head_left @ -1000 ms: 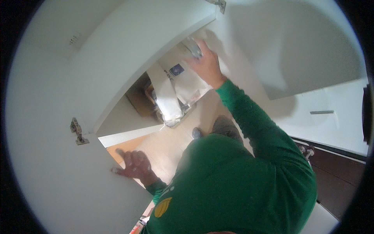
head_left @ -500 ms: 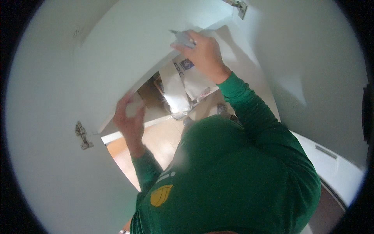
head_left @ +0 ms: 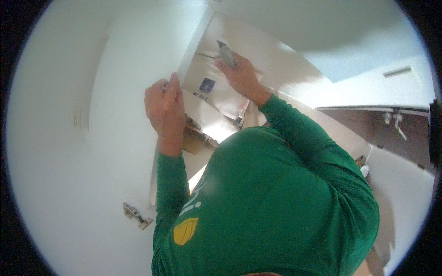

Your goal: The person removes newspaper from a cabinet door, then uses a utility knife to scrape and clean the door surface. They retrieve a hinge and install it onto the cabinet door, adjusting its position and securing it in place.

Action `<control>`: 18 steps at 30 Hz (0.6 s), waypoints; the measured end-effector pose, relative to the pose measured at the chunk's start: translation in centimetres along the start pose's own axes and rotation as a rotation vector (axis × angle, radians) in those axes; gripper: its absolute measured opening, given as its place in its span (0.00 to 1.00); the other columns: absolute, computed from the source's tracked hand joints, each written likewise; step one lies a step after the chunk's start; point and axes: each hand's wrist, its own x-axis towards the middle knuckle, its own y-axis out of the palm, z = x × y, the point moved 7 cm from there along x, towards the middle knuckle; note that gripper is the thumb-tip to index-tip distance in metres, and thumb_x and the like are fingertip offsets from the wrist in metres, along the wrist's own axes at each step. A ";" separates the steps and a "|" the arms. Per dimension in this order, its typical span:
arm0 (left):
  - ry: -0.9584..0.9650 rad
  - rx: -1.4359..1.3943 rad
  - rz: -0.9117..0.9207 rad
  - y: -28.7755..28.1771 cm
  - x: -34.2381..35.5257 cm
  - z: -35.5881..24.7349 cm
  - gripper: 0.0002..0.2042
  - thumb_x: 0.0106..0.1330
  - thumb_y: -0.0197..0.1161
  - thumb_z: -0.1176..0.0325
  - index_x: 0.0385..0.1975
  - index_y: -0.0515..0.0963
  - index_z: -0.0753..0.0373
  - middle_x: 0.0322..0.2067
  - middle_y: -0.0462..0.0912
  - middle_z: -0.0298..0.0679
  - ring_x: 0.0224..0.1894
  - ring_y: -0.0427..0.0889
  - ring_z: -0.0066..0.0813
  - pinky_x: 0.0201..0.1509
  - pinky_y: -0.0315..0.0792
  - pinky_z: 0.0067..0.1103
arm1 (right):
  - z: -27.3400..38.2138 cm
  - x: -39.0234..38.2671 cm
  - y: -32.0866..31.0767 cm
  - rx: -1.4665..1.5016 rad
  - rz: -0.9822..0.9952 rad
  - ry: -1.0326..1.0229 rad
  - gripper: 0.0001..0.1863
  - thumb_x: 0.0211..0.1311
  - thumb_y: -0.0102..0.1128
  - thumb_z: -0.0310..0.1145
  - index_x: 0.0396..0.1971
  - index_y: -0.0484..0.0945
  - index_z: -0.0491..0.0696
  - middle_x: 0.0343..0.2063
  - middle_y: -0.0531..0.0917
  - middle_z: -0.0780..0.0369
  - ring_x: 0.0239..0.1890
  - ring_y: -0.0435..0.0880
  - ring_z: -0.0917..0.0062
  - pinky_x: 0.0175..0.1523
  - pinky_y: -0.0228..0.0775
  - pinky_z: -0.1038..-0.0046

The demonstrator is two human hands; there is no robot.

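Observation:
My right hand is closed around a small grey utility knife, its dark pointed tip facing up and away from me. Beneath that hand lies a white bag or sheet with a dark blue square emblem. My left hand is at the edge of a large white panel, fingers curled in a pinch. Whatever sits between those fingers is too small to make out. Both arms wear green sleeves.
A metal hinge is fixed to the white surface at lower left. On the right stands a white cabinet with an opening and fittings in it. A brown box shows low down, just right of my left wrist.
My view has turned, so the panel edge now stands steeper and the right-hand cabinet opening shows. My left hand has moved up along the edge. The knife has stayed in my right hand.

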 end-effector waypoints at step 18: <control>-0.756 -1.044 -0.036 -3.7 -6.1 0.9 0.09 0.77 0.56 0.66 0.47 0.74 0.65 0.22 0.74 0.30 0.23 0.74 0.16 0.26 0.69 0.17 | 0.5 -2.6 4.5 0.831 0.334 0.331 0.26 0.74 0.55 0.50 0.53 0.78 0.40 0.43 0.84 0.58 0.40 0.80 0.75 0.43 0.77 0.74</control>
